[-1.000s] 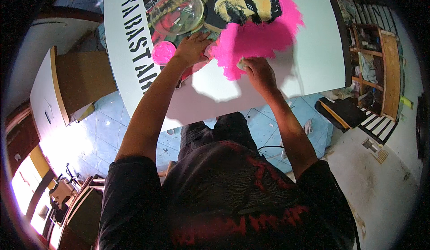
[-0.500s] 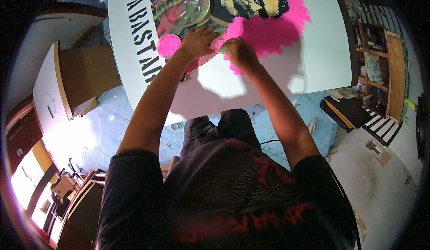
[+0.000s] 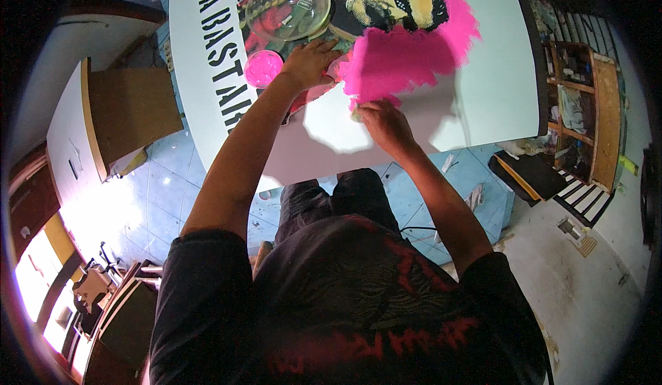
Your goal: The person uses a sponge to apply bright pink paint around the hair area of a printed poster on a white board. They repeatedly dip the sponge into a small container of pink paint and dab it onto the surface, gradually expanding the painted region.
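Note:
A large white panel carries a printed figure with a masked head, black lettering on the left and a broad area of bright pink paint. My left hand lies flat on the figure's lower part, fingers spread. It is beside a round container of pink paint and below a larger clear round dish. My right hand is closed around a small pale, sponge-like piece, partly hidden by the fingers, at the lower edge of the pink.
Past the panel's right edge stands a wooden shelf with items inside. A dark flat board leans below it. At left is a white-and-brown cabinet. Blue floor tiles show below the panel.
My right hand has moved down and slightly right, from near the left hand to the lower edge of the pink. My left hand has stayed in nearly the same spot.

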{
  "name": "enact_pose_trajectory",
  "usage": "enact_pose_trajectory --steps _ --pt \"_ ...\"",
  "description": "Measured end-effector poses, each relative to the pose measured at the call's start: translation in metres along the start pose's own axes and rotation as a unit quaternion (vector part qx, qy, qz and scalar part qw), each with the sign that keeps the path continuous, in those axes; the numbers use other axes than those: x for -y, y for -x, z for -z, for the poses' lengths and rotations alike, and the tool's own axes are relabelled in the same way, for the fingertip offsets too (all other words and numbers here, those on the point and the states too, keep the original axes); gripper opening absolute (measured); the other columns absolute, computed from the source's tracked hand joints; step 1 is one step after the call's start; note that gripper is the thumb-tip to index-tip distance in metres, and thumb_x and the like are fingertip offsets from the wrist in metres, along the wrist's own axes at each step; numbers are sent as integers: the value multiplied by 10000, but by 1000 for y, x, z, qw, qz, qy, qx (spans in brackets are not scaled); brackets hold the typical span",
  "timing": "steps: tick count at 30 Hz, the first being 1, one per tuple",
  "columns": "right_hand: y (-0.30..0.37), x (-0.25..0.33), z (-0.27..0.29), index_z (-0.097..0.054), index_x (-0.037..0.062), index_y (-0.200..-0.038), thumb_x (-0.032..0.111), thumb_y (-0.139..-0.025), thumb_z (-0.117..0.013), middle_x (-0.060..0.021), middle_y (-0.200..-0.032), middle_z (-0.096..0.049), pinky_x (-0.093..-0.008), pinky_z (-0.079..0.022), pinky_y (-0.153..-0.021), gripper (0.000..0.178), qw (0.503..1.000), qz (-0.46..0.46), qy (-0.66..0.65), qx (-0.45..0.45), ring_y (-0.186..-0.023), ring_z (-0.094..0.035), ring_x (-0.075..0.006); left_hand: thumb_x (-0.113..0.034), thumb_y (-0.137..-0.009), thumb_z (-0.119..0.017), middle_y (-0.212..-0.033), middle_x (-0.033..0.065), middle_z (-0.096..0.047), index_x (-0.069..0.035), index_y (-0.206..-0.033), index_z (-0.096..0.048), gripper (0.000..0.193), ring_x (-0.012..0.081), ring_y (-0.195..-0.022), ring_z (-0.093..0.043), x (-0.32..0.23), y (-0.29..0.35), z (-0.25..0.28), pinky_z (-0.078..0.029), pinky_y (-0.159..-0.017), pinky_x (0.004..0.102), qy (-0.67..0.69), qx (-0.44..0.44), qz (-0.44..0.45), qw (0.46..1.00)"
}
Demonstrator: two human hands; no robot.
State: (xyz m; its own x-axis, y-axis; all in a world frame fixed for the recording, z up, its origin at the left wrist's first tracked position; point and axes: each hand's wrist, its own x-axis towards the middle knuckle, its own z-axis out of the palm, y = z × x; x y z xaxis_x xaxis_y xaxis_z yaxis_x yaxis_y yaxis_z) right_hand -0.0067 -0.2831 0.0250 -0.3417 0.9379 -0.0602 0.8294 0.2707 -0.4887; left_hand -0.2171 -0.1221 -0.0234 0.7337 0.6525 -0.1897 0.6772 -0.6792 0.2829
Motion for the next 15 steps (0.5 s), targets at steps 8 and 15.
enact_pose_trajectory --steps 8,15 --pt "-45 4 19 -705 99 -1037 155 -848 -620 -117 -961 -700 -416 -538 -839 215 1000 -20 -2 7 -945 -656 -304 -463 -729 -797 -1565 13 -366 -285 -1458 -445 828 270 -1420 -367 -3 1 2 -396 -1094 511 -48 -13 1 999" --pt "-61 -7 2 -671 64 -767 163 -794 -621 -143 -711 -666 -452 -551 -719 114 999 36 6 -22 -691 -673 -305 -453 -719 -801 -1544 19 -398 -267 -1442 -467 818 271 -1400 -391 -1 1 -1 -404 -1078 523 -23 -22 -2 1000"
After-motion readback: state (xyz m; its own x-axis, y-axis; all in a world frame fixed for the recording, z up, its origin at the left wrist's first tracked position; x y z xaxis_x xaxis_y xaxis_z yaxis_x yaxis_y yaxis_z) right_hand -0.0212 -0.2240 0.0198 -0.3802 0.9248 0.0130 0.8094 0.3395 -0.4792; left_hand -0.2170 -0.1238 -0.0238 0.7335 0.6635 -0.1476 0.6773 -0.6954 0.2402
